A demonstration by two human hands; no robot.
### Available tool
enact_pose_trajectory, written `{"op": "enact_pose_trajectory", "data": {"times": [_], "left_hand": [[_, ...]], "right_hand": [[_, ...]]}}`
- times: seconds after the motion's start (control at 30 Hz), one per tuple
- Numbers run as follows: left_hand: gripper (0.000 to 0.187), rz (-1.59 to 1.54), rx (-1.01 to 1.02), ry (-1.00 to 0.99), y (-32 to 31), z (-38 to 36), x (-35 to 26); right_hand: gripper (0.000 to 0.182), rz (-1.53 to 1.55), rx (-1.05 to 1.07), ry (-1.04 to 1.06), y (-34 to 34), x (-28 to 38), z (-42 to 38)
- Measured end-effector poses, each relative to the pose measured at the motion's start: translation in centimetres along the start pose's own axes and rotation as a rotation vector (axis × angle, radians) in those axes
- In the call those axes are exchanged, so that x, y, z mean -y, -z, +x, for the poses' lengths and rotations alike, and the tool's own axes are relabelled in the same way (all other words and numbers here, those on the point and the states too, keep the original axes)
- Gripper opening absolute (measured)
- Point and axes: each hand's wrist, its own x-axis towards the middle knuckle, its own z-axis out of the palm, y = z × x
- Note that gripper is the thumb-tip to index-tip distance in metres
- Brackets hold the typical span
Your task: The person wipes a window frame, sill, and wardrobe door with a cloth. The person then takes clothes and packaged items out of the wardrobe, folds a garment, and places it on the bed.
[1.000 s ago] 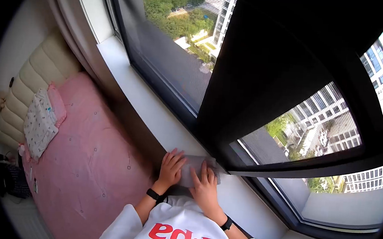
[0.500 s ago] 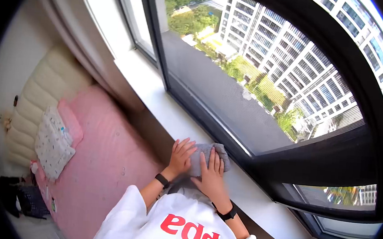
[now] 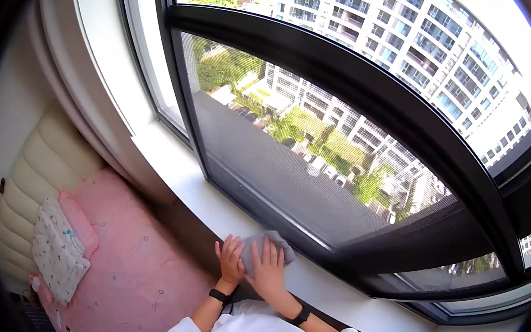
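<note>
A grey cloth (image 3: 287,252) lies bunched on the white windowsill (image 3: 195,205), close against the dark window frame. My right hand (image 3: 267,273) rests flat on top of it, fingers stretched and slightly apart. At the cloth's left edge is my left hand (image 3: 230,262), its fingers spread and pointing up toward the window. The two hands are side by side, nearly touching at the thumbs. Part of the cloth is hidden beneath my right hand. Each wrist wears a black band.
Beyond the sill stands a black-framed window with a mesh screen (image 3: 303,163), buildings and trees outside. To the left is a bed with a pink cover (image 3: 139,262), a patterned pillow (image 3: 59,249) and a cream headboard (image 3: 47,161). A curtain (image 3: 77,107) hangs beside the window.
The view has tilted up, showing more of the window and buildings. The cloth looks more bunched than before, and my right hand's fingers have moved closer to my left hand.
</note>
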Motion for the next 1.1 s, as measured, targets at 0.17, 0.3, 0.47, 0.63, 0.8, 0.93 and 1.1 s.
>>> {"op": "enact_pose_trajectory", "data": {"times": [0.17,0.3,0.47,0.63,0.8,0.93,1.1], "left_hand": [[0.036,0.043,0.033,-0.046,0.9,0.9,1.3],[0.036,-0.013,0.030,-0.078,1.8,2.1,4.4],[0.036,-0.068,0.019,-0.093,2.9,4.7,9.2],[0.038,-0.083,0.012,-0.090,6.1,9.5,18.6],[0.037,0.135,0.110,-0.021,12.1,16.6,27.8],[0.039,0.112,0.105,0.032,14.6,20.0,32.3],[0.039,-0.082,-0.021,0.205,15.6,21.5,35.3]], "right_hand": [[0.068,-0.097,-0.063,0.010,-1.3,0.7,1.5],[0.057,-0.124,-0.066,0.012,-2.5,2.1,3.7],[0.051,-0.349,-0.037,-0.016,-4.0,5.7,8.6],[0.052,-0.358,-0.102,-0.003,-7.7,11.7,17.5],[0.052,-0.284,-0.129,0.028,-11.8,18.1,28.7],[0.052,-0.137,-0.226,0.080,-14.7,21.1,34.8],[0.059,-0.034,-0.241,0.171,-17.6,23.5,40.7]]}}
